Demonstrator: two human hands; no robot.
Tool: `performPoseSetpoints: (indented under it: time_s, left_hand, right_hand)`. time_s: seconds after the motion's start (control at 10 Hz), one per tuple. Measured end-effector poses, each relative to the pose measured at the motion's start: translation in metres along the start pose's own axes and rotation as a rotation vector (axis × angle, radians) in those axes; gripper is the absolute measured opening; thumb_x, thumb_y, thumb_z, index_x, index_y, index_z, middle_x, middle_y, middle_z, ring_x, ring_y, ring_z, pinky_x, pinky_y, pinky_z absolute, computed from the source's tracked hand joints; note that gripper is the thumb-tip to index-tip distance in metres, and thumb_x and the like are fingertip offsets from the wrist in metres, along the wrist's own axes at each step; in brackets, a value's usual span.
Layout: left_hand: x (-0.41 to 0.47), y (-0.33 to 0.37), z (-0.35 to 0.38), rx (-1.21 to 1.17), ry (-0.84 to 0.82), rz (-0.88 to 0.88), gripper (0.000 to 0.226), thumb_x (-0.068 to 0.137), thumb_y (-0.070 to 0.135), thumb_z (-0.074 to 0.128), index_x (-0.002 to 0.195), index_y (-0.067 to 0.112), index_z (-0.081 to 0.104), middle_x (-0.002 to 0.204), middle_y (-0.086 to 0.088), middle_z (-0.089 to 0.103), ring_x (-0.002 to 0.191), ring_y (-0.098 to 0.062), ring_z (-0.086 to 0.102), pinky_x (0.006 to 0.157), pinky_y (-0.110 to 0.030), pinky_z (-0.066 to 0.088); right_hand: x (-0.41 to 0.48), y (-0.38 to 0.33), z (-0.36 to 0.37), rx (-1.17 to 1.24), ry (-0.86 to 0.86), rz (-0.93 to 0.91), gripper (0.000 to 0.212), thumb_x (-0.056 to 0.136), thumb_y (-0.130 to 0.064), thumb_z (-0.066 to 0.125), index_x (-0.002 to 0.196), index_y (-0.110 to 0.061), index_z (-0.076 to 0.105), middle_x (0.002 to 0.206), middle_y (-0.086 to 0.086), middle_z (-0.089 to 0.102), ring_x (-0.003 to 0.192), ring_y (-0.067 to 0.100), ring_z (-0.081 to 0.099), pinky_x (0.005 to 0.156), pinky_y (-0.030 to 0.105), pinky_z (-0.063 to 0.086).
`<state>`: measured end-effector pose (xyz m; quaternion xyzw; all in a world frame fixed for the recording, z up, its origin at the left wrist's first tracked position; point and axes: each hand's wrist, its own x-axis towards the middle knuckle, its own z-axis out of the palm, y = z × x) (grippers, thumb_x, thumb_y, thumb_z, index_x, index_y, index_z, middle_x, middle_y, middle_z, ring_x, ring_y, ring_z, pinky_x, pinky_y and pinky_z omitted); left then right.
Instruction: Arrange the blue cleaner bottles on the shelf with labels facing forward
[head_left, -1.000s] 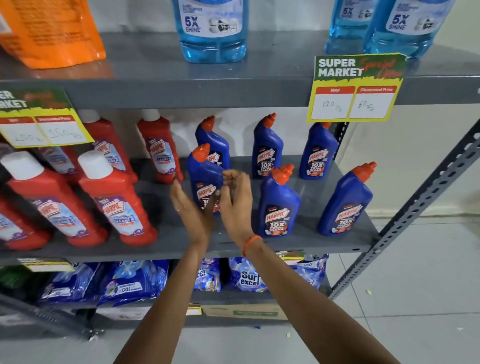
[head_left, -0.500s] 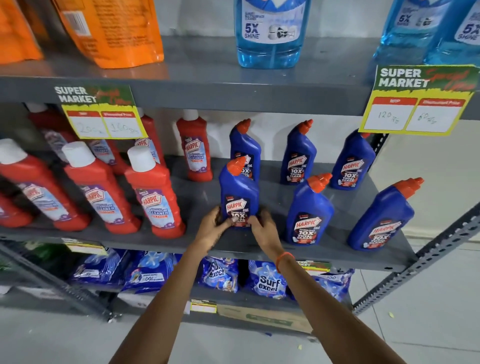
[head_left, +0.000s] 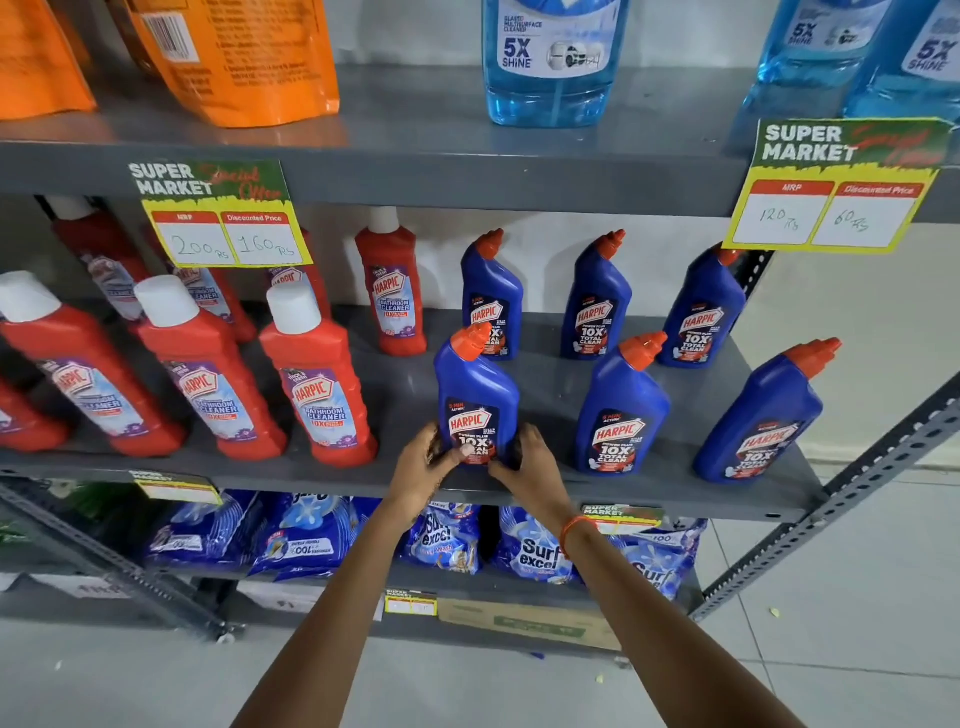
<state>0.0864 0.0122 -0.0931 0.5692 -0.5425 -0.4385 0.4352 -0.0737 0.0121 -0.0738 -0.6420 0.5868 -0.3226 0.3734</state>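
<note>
Head view: both hands clasp upright blue bottle.

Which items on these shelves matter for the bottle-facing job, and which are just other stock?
Job:
- held blue bottle, gripped by left hand and right hand
- five other blue bottles, e.g.
- middle shelf

Other stock:
- red bottles
- orange pouches
- detergent packs
- price tags

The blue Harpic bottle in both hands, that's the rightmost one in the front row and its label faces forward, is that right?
Not quite. In the head view the held blue bottle is the leftmost of the front row, not the rightmost; two more blue bottles stand to its right. Left hand and right hand grip its base, and its label does face forward.
</note>
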Motion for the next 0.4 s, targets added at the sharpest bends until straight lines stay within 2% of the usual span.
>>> performPoseSetpoints:
  time_s: [0.1, 0.2, 0.3, 0.4]
  left_hand:
    - [-0.003, 0.005, -0.001, 0.006, -0.004, -0.01, 0.054, 0.076, 0.033, 0.072, 0.12, 0.011, 0.051, 0.117, -0.007, 0.065, 0.11, -0.019, 0.061, 0.086, -0.017, 0.05]
    - [-0.015, 0.016, -0.001, 0.168, 0.018, -0.064, 0.071, 0.069, 0.042, 0.076, 0.124, 0.011, 0.044, 0.123, -0.009, 0.061, 0.113, -0.024, 0.058, 0.095, -0.038, 0.048]
    - [-0.029, 0.037, -0.003, 0.45, 0.012, -0.095, 0.067, 0.068, 0.035, 0.078, 0.121, 0.007, 0.047, 0.121, -0.012, 0.062, 0.113, -0.03, 0.057, 0.092, -0.039, 0.047]
    - [-0.038, 0.111, 0.005, 0.809, -0.124, -0.12, 0.049, 0.069, 0.03, 0.079, 0.107, 0.005, 0.06, 0.108, -0.016, 0.068, 0.101, -0.034, 0.062, 0.085, -0.038, 0.048]
  right_hand:
    - [0.0, -0.004, -0.005, -0.022, -0.001, 0.039, 0.051, 0.074, -0.011, 0.071, 0.119, -0.007, 0.048, 0.121, 0.015, 0.054, 0.111, 0.027, 0.055, 0.089, 0.027, 0.043]
    - [-0.008, -0.015, -0.012, -0.063, -0.06, 0.088, 0.066, 0.073, -0.008, 0.07, 0.13, -0.004, 0.037, 0.131, 0.019, 0.047, 0.122, 0.034, 0.048, 0.099, 0.033, 0.04]
    - [-0.016, -0.026, -0.019, -0.282, -0.094, 0.036, 0.076, 0.08, -0.012, 0.064, 0.139, 0.004, 0.019, 0.138, 0.027, 0.038, 0.128, 0.041, 0.039, 0.108, 0.042, 0.033]
    - [-0.024, -0.07, -0.07, -0.597, -0.137, -0.088, 0.045, 0.088, -0.014, 0.051, 0.127, 0.004, 0.04, 0.12, 0.026, 0.057, 0.108, 0.041, 0.055, 0.09, 0.045, 0.046]
